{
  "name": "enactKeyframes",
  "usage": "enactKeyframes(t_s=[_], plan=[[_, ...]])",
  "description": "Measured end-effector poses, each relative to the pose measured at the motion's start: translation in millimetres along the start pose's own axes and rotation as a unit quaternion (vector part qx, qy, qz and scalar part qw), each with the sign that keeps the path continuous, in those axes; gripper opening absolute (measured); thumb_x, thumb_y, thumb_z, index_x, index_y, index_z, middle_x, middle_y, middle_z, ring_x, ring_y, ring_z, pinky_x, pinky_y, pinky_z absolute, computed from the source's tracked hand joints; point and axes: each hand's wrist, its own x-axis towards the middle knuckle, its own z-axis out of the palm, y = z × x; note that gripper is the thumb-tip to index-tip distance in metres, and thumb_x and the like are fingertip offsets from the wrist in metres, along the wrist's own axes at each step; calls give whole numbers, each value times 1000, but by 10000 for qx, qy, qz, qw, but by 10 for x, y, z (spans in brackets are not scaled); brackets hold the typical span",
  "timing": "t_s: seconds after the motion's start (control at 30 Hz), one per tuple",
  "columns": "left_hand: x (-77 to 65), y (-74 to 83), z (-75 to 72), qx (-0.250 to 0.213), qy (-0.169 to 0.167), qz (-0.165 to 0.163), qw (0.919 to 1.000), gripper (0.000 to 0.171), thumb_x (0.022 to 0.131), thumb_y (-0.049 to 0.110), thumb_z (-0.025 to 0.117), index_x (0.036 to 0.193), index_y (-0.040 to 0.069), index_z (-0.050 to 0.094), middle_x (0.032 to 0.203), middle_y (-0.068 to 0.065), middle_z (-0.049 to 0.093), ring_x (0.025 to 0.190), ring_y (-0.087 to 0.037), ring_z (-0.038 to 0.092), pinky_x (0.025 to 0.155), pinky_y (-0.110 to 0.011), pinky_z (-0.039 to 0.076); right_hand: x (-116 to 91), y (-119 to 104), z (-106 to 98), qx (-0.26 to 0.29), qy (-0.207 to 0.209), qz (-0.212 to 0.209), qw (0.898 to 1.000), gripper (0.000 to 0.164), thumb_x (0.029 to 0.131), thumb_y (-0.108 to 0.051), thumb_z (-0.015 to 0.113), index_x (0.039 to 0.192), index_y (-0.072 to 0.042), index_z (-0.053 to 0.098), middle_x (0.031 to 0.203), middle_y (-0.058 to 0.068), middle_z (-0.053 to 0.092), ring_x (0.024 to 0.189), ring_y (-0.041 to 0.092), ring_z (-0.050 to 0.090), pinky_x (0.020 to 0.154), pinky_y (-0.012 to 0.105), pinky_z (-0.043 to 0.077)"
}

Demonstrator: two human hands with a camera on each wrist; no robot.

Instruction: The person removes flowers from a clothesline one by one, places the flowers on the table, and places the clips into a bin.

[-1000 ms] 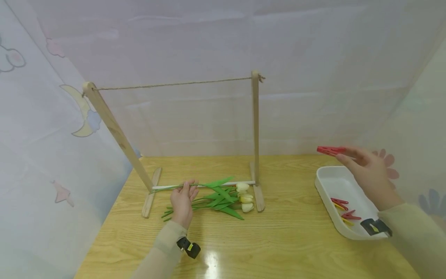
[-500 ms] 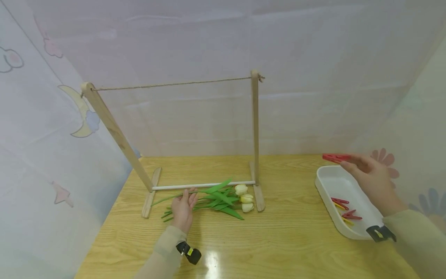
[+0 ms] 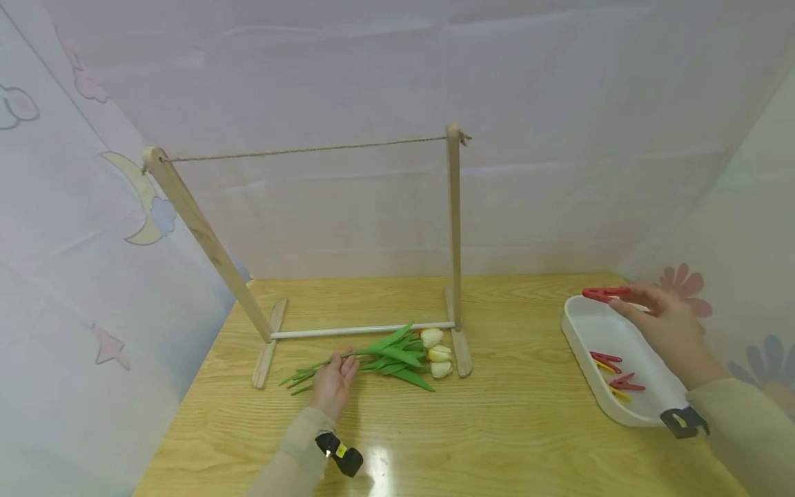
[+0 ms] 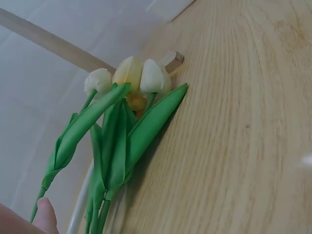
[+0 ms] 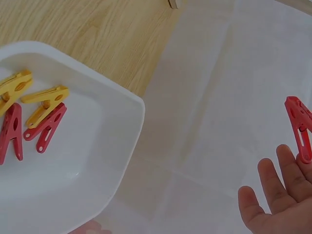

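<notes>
My left hand is low over the table and pinches the green stem of an artificial tulip with a white head. The other tulips, white and yellow with long green leaves, lie bunched just beside it, heads to the right. In the left wrist view the held stem runs apart from that bunch, and a fingertip shows at its lower end. Off to the right, my right hand pinches a red clothespin by its handle end, above the far part of a white tray.
Several red and yellow clothespins lie inside the tray. Behind the tulips stands a wooden frame with a twine line across its top and a white rod near its feet. A pale printed cloth hangs behind the table.
My left hand has lowered the tulip toward the front, from over the white rod down to the bunch. The right hand, still holding the red clothespin, has sunk a little and shifted right.
</notes>
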Motion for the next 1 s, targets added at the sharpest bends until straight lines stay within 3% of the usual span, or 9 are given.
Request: enactKeyframes(t_s=[0.1,0.17,0.2,0.23,0.37,0.53,0.6,0.77,1.0], plan=[[-4,-17,-37,-86,-76,-129,9999,51,108,14,20,148,-14,4,155,-32,10,144,-37,13,115,-35,24,20,45,10,-139,-182,47,9997,50,99,-31,58,129,8,52,121,26,56,106,41,53,78,38,49],[-2,-26,-63,-127,-85,-194,9997,51,108,13,19,149,-13,0,156,-31,8,145,-38,11,115,-35,24,35,88,13,-191,-335,76,9992,51,100,-30,57,129,11,50,124,36,51,112,52,45,77,41,45],[3,-32,-78,-126,-87,-227,9996,52,108,13,19,149,-12,-1,156,-31,7,145,-38,11,116,-35,23,40,115,12,-145,-423,124,9989,51,100,-30,57,129,11,50,121,36,52,108,50,50,76,44,47],[9,-39,-93,-154,-87,-252,9995,52,108,13,19,149,-12,-2,156,-32,6,145,-39,10,115,-35,24,48,144,9,-173,-489,170,9985,52,99,-30,57,129,12,50,121,37,53,103,40,56,74,37,47],[25,-65,-151,-108,-97,-367,9992,52,108,12,19,149,-10,-6,155,-33,3,144,-40,9,115,-35,24,64,243,-6,-283,-715,381,9963,57,99,-34,56,131,12,47,121,38,52,98,34,56,64,23,46],[27,-72,-187,-147,-124,-576,9982,53,108,10,17,148,-10,-12,153,-36,-3,144,-40,10,116,-36,22,84,314,-10,-222,-1090,520,9924,59,100,-36,55,132,13,45,128,39,39,92,38,57,62,29,51],[27,-73,-202,-164,-134,-675,9975,54,107,10,15,147,-10,-16,153,-37,-6,144,-40,10,116,-35,21,99,352,1,-309,-1236,476,9907,57,99,-34,57,130,13,47,126,40,41,85,35,61,59,29,53],[32,-78,-239,-115,-211,-843,9961,55,106,6,14,144,-10,-22,152,-38,-7,144,-40,9,117,-36,19,158,482,65,-968,-1233,64,9876,47,93,-25,66,117,15,57,109,36,61,90,42,61,59,27,49],[23,-67,-274,-40,-343,-903,9953,55,105,3,18,145,-14,-16,151,-40,0,143,-42,11,116,-39,21,242,629,167,-1202,-1396,-27,9829,42,90,-21,69,108,15,60,102,31,65,95,47,57,71,39,47]])
